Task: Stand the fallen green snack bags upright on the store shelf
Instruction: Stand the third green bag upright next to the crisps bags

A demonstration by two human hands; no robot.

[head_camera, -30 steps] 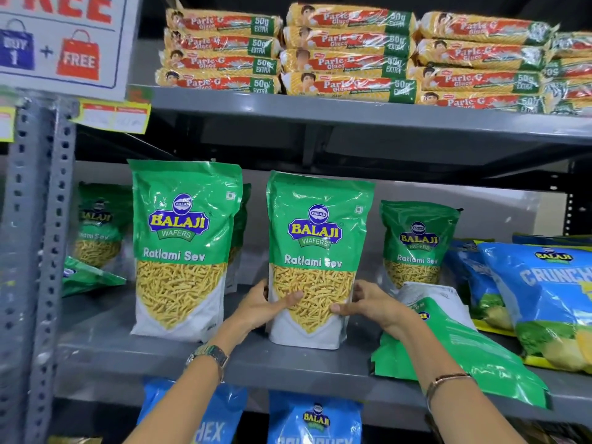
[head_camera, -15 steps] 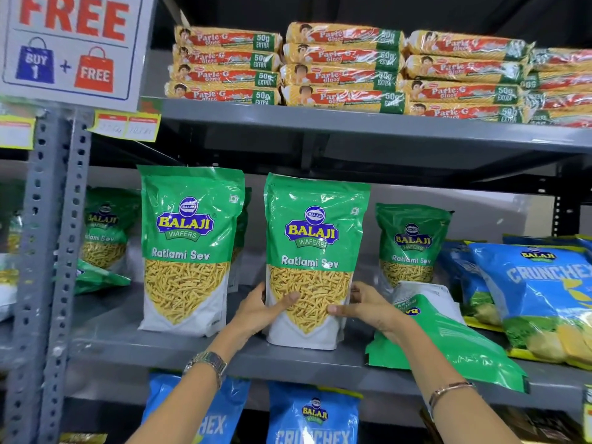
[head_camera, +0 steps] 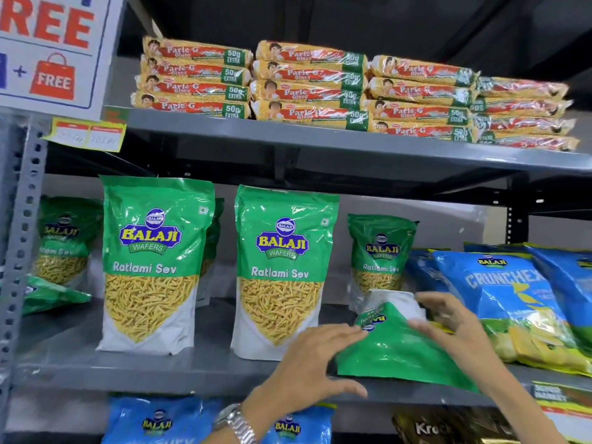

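Two large green Ratlami Sev bags stand upright on the grey middle shelf [head_camera: 179, 374]: one at the left [head_camera: 150, 264], one in the centre [head_camera: 282, 270]. Smaller green bags stand further back, one at the right [head_camera: 381, 251] and one at the far left [head_camera: 61, 238]. A fallen green bag [head_camera: 397, 350] lies flat at the shelf's front, its white bottom pointing to the back. My left hand [head_camera: 315, 360] rests with spread fingers on its left edge. My right hand [head_camera: 448, 315], blurred, touches its upper right edge. Another green bag [head_camera: 48, 296] lies flat at the far left.
Blue Crunchex bags [head_camera: 506, 296] crowd the right of the shelf, close to my right hand. Stacked Parle-G biscuit packs [head_camera: 307, 88] fill the shelf above. More blue bags [head_camera: 160, 421] sit on the shelf below. A perforated grey post [head_camera: 22, 238] and a FREE sign [head_camera: 54, 49] are at the left.
Both hands have let go of the centre upright bag and moved right to the fallen green bag. The centre bag stays standing.
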